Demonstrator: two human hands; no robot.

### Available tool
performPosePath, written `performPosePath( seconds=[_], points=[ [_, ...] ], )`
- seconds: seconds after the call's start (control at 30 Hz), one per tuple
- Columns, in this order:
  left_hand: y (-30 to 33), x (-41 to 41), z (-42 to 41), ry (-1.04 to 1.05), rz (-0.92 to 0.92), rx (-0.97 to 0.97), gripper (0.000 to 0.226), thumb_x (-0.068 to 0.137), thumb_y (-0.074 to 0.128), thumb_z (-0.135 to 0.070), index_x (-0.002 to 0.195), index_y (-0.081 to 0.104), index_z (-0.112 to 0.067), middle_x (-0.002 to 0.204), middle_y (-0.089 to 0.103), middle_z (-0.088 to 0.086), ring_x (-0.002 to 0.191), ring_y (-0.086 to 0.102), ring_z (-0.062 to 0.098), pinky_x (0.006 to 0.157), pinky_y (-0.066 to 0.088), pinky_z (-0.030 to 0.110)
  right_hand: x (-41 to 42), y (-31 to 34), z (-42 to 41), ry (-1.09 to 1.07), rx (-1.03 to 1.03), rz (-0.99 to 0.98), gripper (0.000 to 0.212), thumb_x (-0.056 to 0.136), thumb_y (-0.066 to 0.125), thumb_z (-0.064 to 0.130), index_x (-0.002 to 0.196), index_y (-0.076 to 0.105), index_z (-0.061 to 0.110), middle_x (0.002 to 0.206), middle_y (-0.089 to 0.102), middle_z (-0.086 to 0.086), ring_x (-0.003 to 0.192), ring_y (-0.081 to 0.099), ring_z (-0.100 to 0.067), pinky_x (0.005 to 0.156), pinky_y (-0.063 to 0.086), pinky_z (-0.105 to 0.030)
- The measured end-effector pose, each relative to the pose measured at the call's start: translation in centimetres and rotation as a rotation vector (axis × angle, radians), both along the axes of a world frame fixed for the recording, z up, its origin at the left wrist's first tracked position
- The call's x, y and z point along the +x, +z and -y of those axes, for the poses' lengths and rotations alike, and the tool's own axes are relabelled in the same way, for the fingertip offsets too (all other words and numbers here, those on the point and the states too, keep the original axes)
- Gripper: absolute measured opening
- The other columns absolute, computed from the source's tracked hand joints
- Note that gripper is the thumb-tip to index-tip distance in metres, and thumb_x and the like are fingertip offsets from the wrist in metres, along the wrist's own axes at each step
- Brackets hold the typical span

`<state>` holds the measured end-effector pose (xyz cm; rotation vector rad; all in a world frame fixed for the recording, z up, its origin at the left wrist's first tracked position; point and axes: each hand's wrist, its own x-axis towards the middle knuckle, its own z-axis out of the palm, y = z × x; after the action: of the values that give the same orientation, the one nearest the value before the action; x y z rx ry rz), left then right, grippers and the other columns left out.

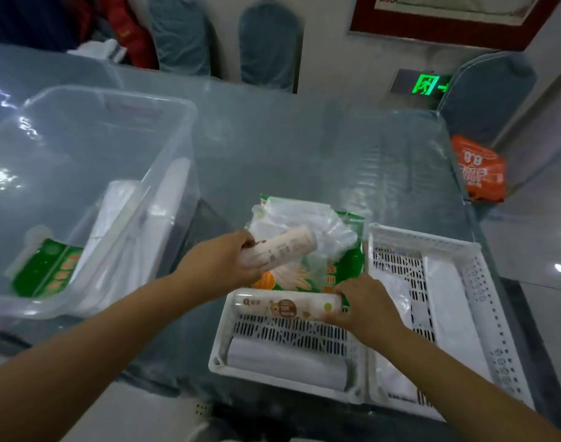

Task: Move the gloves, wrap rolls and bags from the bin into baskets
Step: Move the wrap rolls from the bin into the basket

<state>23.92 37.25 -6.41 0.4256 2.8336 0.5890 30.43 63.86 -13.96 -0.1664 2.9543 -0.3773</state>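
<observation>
Here, at the far left, a clear plastic bin (91,186) stands on the tabletop (288,148), which is covered in a glossy transparent sheet. Inside the bin lie a green-printed pack (46,269) against the near-left wall and pale white rolls and bags (119,224) leaning along its right side.

Further right, the person's left hand (221,266) is raised above the near basket, its fingers (247,242) curled round one end of a wrap roll (279,252). This roll is a cream-white cylinder with small brown print, tilted so that its free end points up and to the right, over a green and orange pack of clear gloves (307,244) that rests at the far end of the basket.

Below it, a white slotted basket (291,336) holds a second wrap roll (288,306), white with a brown round label and a green dot, lying crosswise just in front of the glove pack. A plain white roll (288,362) lies along the basket's near wall.

The right hand (365,304) grasps the right end of the second wrap roll, fingers bent over it; their tips are hidden behind the roll.

To the right, touching the first basket, a second white basket (483,282) contains flat white bags (448,314). Beyond it, at the tabletop's far right edge, sits an orange packet (476,169).
</observation>
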Motion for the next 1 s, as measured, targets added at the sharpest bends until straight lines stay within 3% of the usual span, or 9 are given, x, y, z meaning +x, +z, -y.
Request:
performPosePath(
  seconds=[0.1,0.23,0.37,0.47,0.63,0.77,0.87,1.0],
  points=[
    [-2.1,1.1,-0.6,-0.078,0.009,-0.04,0.044,0.067,0.06,-0.055,0.105,0.053,-0.035,0.099,0.059,-0.014,0.077,0.057,0.009,0.06,0.04,0.025,-0.9,-0.7,-0.5,0.087,0.155,-0.06,0.047,0.071,0.06,0.064,0.098,0.064,0.025,0.097,0.054,0.002,0.092,0.041,-0.018,0.074,0.03,-0.033],
    [-5.0,2.0,-1.1,-0.216,-0.004,-0.119,0.05,0.069,0.059,-0.057,0.114,0.05,-0.037,0.11,0.052,-0.015,0.094,0.055,0.008,0.065,0.04,0.023,-1.0,-1.2,-0.9,0.095,0.212,-0.058,0.041,0.079,0.056,0.056,0.099,0.067,0.021,0.097,0.054,0.0,0.097,0.041,-0.022,0.077,0.029,-0.035],
    [-6.9,3.1,-2.7,-0.332,-0.03,-0.134,0.051,0.07,0.058,-0.052,0.118,0.052,-0.035,0.112,0.05,-0.011,0.096,0.054,0.011,0.066,0.044,0.025,-0.4,-0.9,-2.2,0.046,0.104,-0.207,0.01,0.077,0.071,0.022,0.086,0.071,0.016,0.079,0.062,-0.005,0.082,0.049,-0.027,0.068,0.037,-0.036],
    [-8.0,4.0,-4.0,-0.368,-0.057,-0.089,0.052,0.07,0.063,-0.046,0.119,0.052,-0.033,0.112,0.052,-0.008,0.1,0.051,0.014,0.08,0.047,0.029,0.2,-1.0,-3.0,-0.002,0.0,-0.285,0.013,0.072,0.073,0.006,0.084,0.073,0.011,0.071,0.064,-0.007,0.072,0.053,-0.029,0.061,0.043,-0.04],
    [-9.7,5.0,-4.9,-0.344,-0.094,-0.052,0.057,0.071,0.066,-0.044,0.124,0.049,-0.032,0.116,0.05,-0.008,0.109,0.042,0.013,0.094,0.035,0.028,0.6,-1.0,-2.6,0.018,-0.061,-0.263,0.015,0.076,0.07,0.005,0.089,0.073,0.01,0.076,0.067,-0.008,0.077,0.054,-0.03,0.068,0.041,-0.039],
    [-10.6,5.9,-4.5,-0.255,-0.075,-0.005,0.061,0.077,0.059,-0.042,0.133,0.041,-0.027,0.132,0.042,-0.006,0.124,0.032,0.016,0.109,0.02,0.03,0.7,-1.1,-1.7,0.052,-0.086,-0.234,0.012,0.079,0.069,0.013,0.091,0.073,0.012,0.08,0.066,-0.005,0.08,0.053,-0.027,0.07,0.038,-0.037],
    [-10.8,6.1,-3.6,-0.207,-0.239,-0.101,0.071,0.073,0.066,-0.048,0.132,0.046,-0.015,0.138,0.047,0.006,0.13,0.038,0.027,0.112,0.019,0.039,1.2,-1.5,-1.1,0.111,-0.066,-0.249,0.016,0.075,0.073,0.015,0.09,0.071,0.013,0.08,0.065,-0.003,0.078,0.055,-0.026,0.065,0.042,-0.036],
    [-11.5,5.8,-2.4,-0.146,-0.121,-0.212,0.088,0.081,0.044,-0.064,0.148,0.012,-0.017,0.157,0.013,0.003,0.144,0.003,0.019,0.114,-0.013,0.036,1.4,-2.1,-0.9,0.129,0.003,-0.188,0.033,0.076,0.07,0.027,0.106,0.066,0.015,0.097,0.065,-0.001,0.091,0.057,-0.025,0.078,0.043,-0.038]
  ],
)
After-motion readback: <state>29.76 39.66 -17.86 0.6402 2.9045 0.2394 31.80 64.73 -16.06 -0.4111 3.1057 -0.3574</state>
